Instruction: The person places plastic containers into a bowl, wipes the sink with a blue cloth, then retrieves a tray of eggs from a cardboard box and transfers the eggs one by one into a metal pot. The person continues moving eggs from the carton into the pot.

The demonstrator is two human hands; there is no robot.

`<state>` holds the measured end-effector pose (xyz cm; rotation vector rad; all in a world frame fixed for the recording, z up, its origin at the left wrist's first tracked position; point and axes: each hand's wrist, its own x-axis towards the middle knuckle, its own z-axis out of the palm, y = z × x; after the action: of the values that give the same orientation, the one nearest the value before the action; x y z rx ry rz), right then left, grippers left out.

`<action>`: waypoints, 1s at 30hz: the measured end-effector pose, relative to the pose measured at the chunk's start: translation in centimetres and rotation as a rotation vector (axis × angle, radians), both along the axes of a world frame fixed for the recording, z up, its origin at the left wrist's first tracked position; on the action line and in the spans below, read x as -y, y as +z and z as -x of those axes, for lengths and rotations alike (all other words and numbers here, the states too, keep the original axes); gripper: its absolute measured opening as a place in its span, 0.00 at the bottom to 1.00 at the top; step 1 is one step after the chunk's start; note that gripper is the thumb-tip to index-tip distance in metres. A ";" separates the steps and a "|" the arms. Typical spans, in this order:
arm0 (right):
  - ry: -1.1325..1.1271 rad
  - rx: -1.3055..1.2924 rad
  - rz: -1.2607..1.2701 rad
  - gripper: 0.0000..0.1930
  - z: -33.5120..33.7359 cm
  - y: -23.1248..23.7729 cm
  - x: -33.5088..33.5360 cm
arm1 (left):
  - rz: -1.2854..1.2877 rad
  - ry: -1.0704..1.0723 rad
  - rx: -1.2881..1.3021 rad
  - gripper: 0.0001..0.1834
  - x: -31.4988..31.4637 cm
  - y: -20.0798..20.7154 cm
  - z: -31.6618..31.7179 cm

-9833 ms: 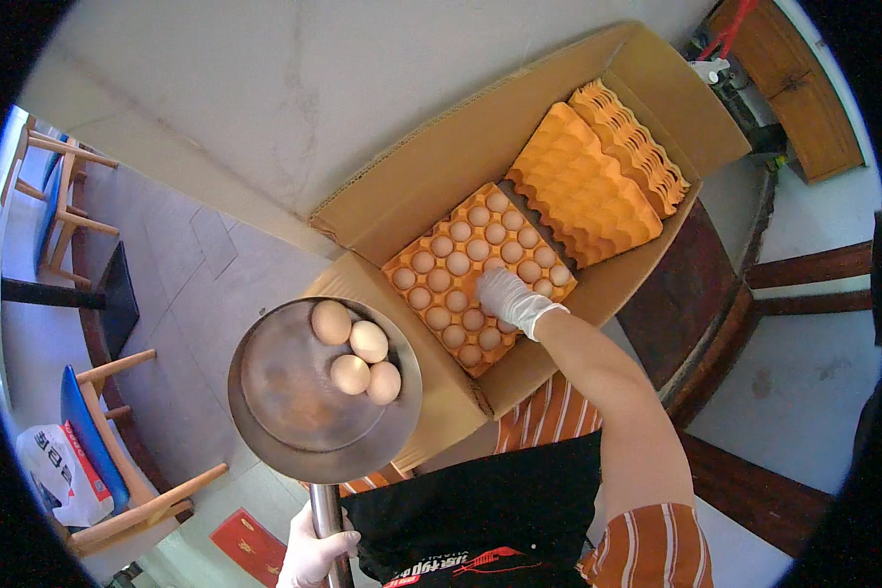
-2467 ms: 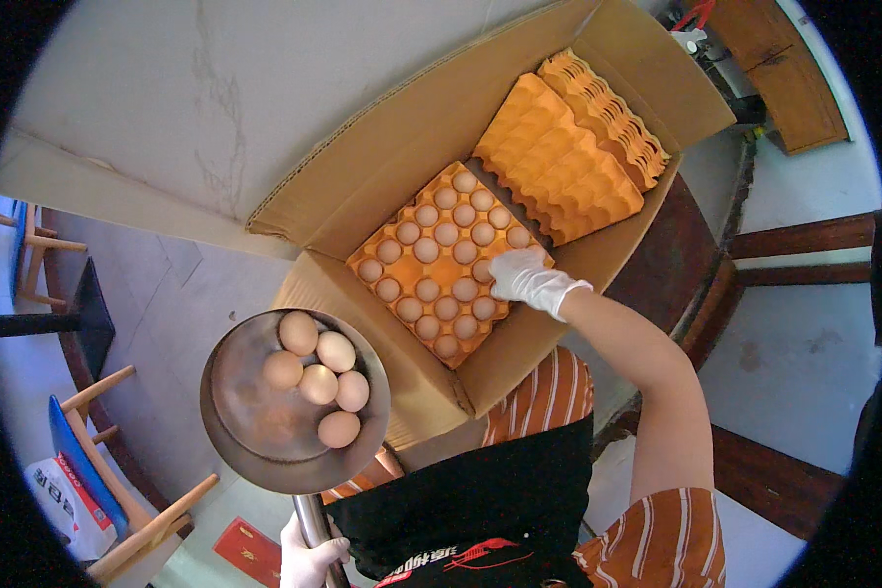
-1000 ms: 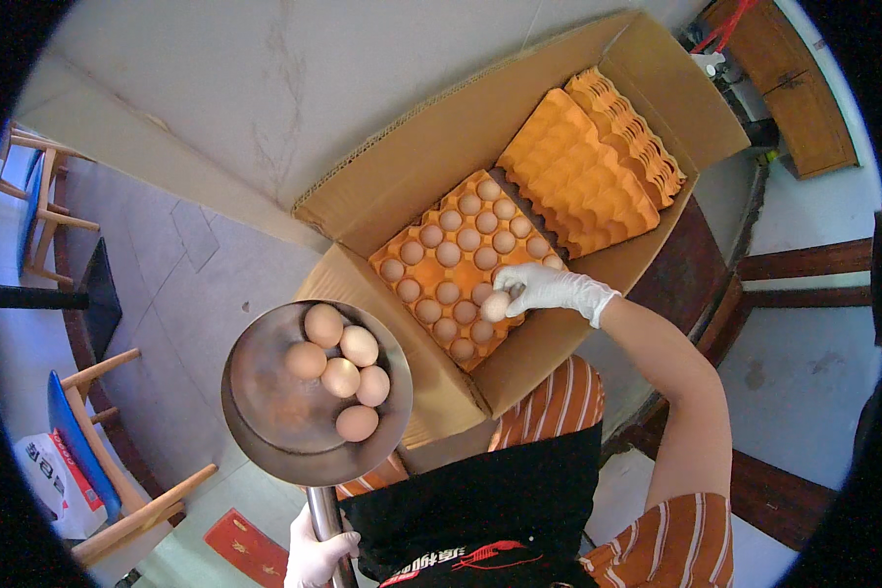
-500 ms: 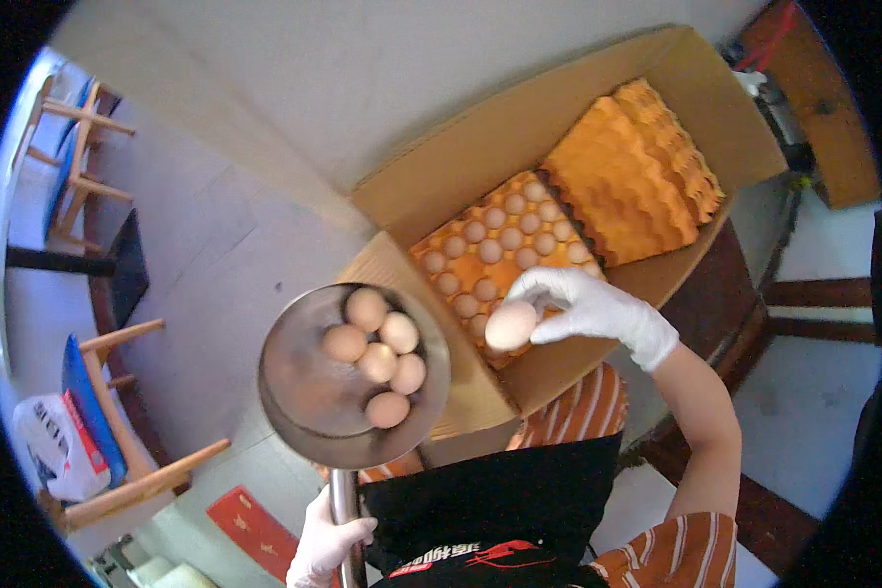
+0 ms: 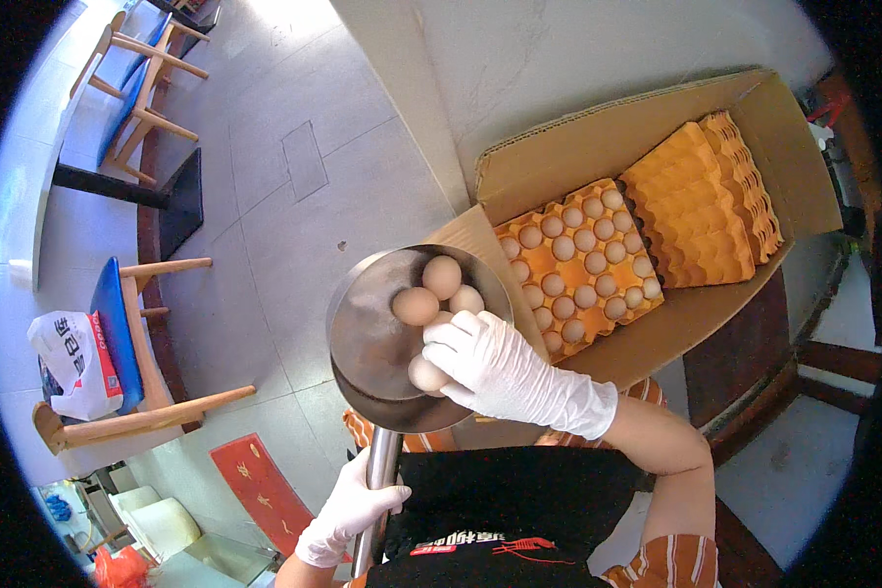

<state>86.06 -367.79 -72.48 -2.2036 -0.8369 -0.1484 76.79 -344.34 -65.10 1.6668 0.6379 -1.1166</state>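
Far left of the pan (image 5: 374, 338), a white plastic bag (image 5: 76, 365) with a red part sits on a chair (image 5: 120, 328) with a blue seat. Nearer, below and left of the pan, lies a red panel (image 5: 260, 492). Directly below the pan, the left hand (image 5: 358, 505), in a white glove, is wrapped firmly around the metal handle (image 5: 383, 461). Inside the pan, brown eggs (image 5: 442, 277) are grouped toward the right side, some partly covered by fingers. The right hand (image 5: 485, 363), also gloved, reaches over the pan's right rim and pinches a pale egg (image 5: 426, 373) between fingertips and thumb; whether this egg touches the pan floor cannot be told. Below and right of the pan is a black apron (image 5: 514, 495). Right of the pan stands an open cardboard box (image 5: 608, 162) with an orange egg tray (image 5: 564, 269), mostly filled, and, farthest from the pan, stacked orange trays (image 5: 691, 211).
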 end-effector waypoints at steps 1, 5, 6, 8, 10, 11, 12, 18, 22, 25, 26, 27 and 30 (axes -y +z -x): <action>-0.028 0.072 0.015 0.10 0.0 -0.4 -0.4 | 0.027 0.014 0.021 0.28 -0.1 0.0 0.0; -0.083 0.050 0.046 0.13 -0.1 -1.2 -1.2 | 0.038 0.018 0.027 0.29 -0.3 -0.3 0.0; -0.086 0.053 0.052 0.13 -0.1 -1.2 -1.4 | 0.041 0.014 0.026 0.29 -0.3 -0.3 0.0; -0.102 0.045 0.078 0.14 -0.2 -1.0 -1.4 | 0.028 0.009 0.018 0.29 -0.5 -0.3 0.0; -0.090 0.062 -0.020 0.13 -0.6 -0.9 -0.8 | 0.007 0.009 0.005 0.28 -0.5 -0.4 0.0; -0.096 0.067 -0.044 0.13 -0.6 -0.9 0.0 | -0.022 0.008 -0.010 0.28 -0.5 -0.4 0.0; -0.147 -0.030 -0.102 0.11 -0.8 -1.1 1.6 | -0.031 0.011 -0.018 0.27 -0.4 -0.4 0.0; -0.687 -0.345 0.364 0.06 -3.1 -7.0 14.2 | 0.003 0.043 0.001 0.23 -0.3 -0.6 -0.1; -0.310 -0.423 0.974 0.07 -2.1 -13.6 17.0 | -0.003 0.030 0.022 0.21 -0.2 -0.6 -0.1; -0.196 -0.523 1.071 0.08 -2.0 -18.0 16.8 | -0.014 0.043 0.048 0.23 0.1 -0.4 0.0; -0.180 -0.547 1.067 0.08 -1.9 -18.9 16.6 | -0.015 0.047 0.050 0.23 0.2 -0.3 0.0; -0.204 -0.536 1.058 0.09 -1.8 -19.5 16.6 | -0.015 0.052 0.054 0.23 0.4 -0.3 0.0; -0.269 -0.488 1.017 0.10 -2.0 -18.6 17.0 | -0.022 0.065 0.049 0.23 0.6 0.0 -0.2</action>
<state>88.04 -384.81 -91.11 -3.0706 -0.3353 0.8314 76.96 -344.98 -65.07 1.6752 0.6701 -1.0223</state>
